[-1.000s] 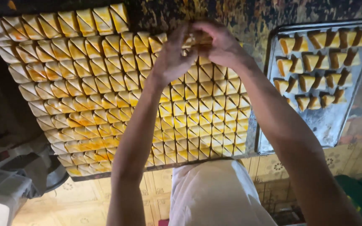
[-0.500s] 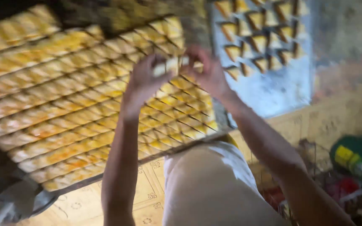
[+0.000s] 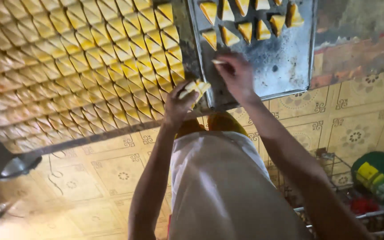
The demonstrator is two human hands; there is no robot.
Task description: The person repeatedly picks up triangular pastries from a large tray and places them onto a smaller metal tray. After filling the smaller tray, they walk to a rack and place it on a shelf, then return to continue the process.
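pinching a few soft, crumbly yellow pastry wedges [image 3: 195, 87] by their edges, left hand [image 3: 178, 104] grips lightly; right hand [image 3: 238, 75] holds one thin piece.

The metal tray [image 3: 285, 66] runs off the top edge; the right hand [image 3: 236, 75] is motion-blurred.

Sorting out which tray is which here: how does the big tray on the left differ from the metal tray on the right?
The big tray is packed edge to edge with yellow triangular pastries; the metal tray holds only a few, spaced apart near its far end, with bare, stained metal showing. The left hand, holding a few pieces, is by the big tray's corner; the right hand rests over the metal tray. Both carry the same kind of pastry.
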